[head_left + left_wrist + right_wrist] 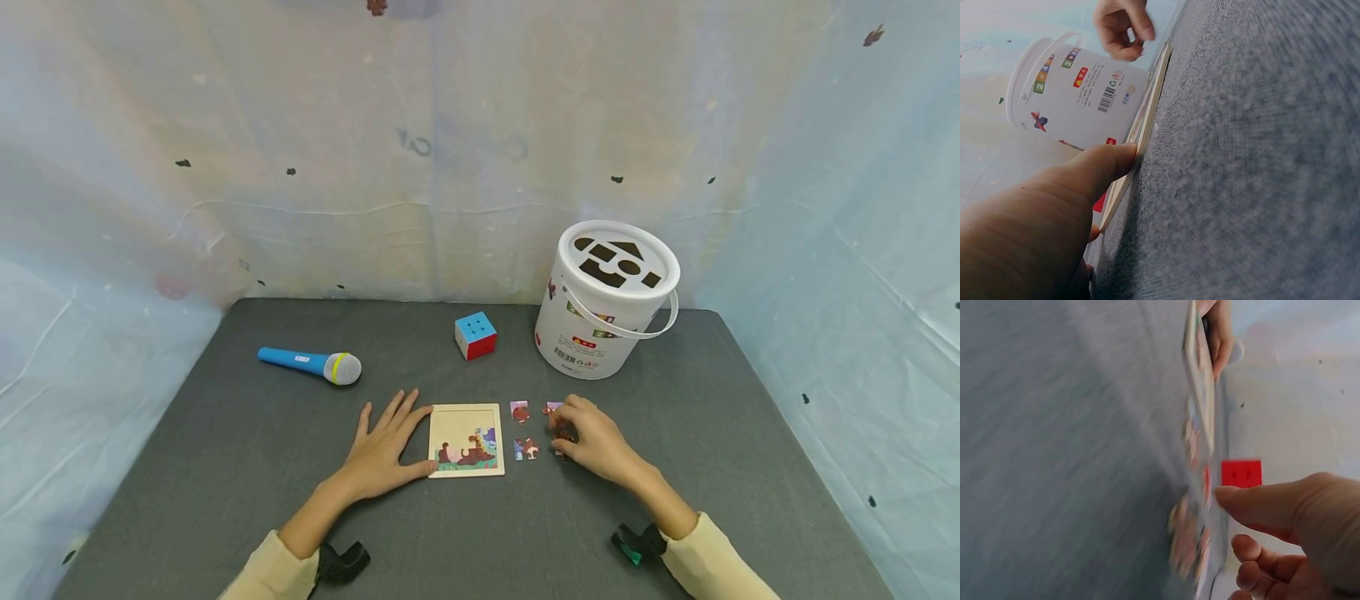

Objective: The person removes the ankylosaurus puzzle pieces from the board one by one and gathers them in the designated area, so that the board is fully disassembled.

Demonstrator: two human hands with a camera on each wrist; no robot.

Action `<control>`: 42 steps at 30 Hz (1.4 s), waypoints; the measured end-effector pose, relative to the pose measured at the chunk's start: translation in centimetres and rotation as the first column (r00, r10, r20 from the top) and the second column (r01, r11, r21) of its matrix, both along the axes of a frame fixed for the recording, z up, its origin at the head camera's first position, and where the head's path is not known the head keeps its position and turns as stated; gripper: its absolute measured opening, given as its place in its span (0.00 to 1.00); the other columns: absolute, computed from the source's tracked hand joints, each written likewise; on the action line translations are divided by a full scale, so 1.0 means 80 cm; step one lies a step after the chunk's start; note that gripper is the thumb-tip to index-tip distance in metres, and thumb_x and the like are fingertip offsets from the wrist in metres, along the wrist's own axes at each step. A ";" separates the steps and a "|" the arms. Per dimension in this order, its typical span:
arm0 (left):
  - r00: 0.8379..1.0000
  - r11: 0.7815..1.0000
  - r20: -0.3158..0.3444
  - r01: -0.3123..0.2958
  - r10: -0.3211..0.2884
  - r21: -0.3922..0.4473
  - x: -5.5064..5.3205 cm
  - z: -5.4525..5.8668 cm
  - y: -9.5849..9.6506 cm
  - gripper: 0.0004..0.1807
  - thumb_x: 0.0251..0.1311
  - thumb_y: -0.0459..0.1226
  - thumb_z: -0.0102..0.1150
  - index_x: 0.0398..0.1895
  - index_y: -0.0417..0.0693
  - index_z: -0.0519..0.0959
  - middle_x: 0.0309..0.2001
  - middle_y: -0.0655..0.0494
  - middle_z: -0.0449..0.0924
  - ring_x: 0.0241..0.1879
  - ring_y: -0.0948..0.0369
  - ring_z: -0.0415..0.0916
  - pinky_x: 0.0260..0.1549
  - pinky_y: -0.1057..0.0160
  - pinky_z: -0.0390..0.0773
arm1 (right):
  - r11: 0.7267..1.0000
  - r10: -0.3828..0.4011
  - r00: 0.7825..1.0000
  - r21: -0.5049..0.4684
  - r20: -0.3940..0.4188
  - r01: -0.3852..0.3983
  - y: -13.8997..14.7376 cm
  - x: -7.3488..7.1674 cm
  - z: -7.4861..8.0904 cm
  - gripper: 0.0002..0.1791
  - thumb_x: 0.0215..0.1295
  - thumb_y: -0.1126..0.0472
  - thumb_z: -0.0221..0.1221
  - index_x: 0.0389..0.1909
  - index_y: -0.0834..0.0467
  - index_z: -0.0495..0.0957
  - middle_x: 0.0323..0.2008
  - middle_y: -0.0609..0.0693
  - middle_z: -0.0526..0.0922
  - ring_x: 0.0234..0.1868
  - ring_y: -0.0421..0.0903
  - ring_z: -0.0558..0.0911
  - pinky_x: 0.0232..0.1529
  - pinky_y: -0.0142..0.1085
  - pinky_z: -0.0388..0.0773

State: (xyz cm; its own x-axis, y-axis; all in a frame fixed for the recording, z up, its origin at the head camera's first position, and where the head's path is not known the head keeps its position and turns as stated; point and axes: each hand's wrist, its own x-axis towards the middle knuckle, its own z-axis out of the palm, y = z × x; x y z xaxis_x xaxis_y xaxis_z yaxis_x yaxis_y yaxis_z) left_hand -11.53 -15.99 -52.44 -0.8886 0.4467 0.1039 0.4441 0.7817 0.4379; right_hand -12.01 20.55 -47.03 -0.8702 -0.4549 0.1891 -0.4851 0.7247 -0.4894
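A wooden puzzle tray point(465, 410), its lower part filled with picture pieces, lies flat on the table. My left hand point(380, 458) is spread beside it, thumb and index finger touching its left edge. My right hand point(600, 442) hovers over loose puzzle pieces right of the tray, fingers bent. In the right wrist view its thumb point(1266, 503) and fingers stand apart, with nothing visible between them. One puzzle piece point(520, 412) lies near the tray's upper right, another puzzle piece point(527, 449) below it. The hand partly covers the pieces farther right, including a puzzle piece point(553, 407).
Behind the tray stands a blue and red puzzle cube point(476, 336). A white bucket point(581, 333) with shape holes in its lid is at the back right. A blue toy microphone point(307, 362) lies at the back left. Plastic sheeting hangs around the grey table point(465, 542).
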 end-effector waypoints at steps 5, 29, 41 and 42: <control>1.000 1.000 -0.004 -0.003 0.003 0.000 0.001 -0.001 0.000 0.51 0.57 0.70 0.55 0.78 0.53 0.60 0.79 0.46 0.47 0.78 0.45 0.40 0.65 0.28 0.31 | 0.994 0.104 0.994 -0.046 0.023 -0.103 -0.039 -0.009 0.002 0.12 0.55 0.67 0.72 0.40 0.59 0.84 0.34 0.48 0.78 0.38 0.47 0.76 0.38 0.38 0.74; 1.000 1.000 0.006 0.002 -0.002 0.001 0.000 0.004 0.002 0.50 0.57 0.69 0.56 0.77 0.53 0.60 0.79 0.47 0.46 0.78 0.46 0.39 0.66 0.29 0.30 | 0.961 0.273 0.955 -0.064 0.114 -0.267 -0.118 -0.021 0.002 0.17 0.57 0.71 0.69 0.49 0.64 0.82 0.42 0.55 0.79 0.42 0.51 0.79 0.42 0.38 0.77; 1.000 1.000 0.013 -0.003 0.003 -0.006 0.001 0.002 0.001 0.51 0.57 0.70 0.55 0.78 0.54 0.60 0.79 0.47 0.45 0.78 0.46 0.39 0.66 0.29 0.30 | 0.960 0.279 0.956 -0.054 0.087 -0.275 -0.119 -0.020 -0.001 0.16 0.56 0.72 0.70 0.47 0.63 0.83 0.41 0.54 0.78 0.43 0.50 0.77 0.43 0.39 0.76; 1.000 1.000 0.012 -0.004 0.004 -0.005 0.001 0.002 0.001 0.51 0.57 0.70 0.55 0.78 0.54 0.60 0.79 0.47 0.46 0.78 0.46 0.39 0.66 0.29 0.30 | 0.960 0.278 0.957 -0.053 0.086 -0.274 -0.119 -0.020 -0.001 0.16 0.56 0.72 0.70 0.47 0.62 0.83 0.41 0.54 0.78 0.43 0.50 0.77 0.43 0.39 0.76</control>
